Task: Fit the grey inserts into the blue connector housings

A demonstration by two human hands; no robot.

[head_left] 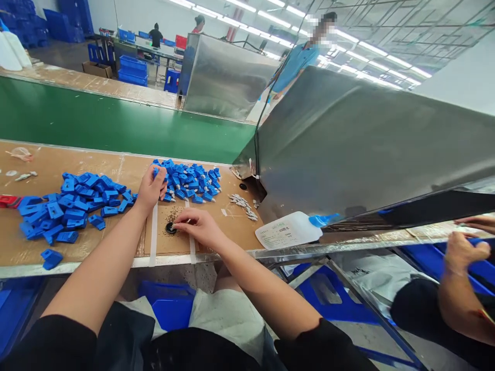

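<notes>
My left hand (152, 188) is closed around a small blue plastic piece (155, 172), at the near left edge of a pile of similar blue pieces with pale tips (189, 180). The fingers of my right hand (199, 226) are pinched together over a small round black dish (169, 228). Whatever is between those fingertips is too small to make out. Tiny dark bits (175, 214) lie scattered on the cardboard around the dish. To the left spreads a second pile of blue plastic pieces (73, 203), with one loose blue piece (51, 258) near the table edge.
A white bottle with a blue nozzle (288, 230) lies on its side at the right. Behind it rises a large metal housing (348, 144). Small grey parts (243, 206) lie nearby. A green conveyor belt (116, 121) runs beyond the table. Another person's hand (464, 252) is at far right.
</notes>
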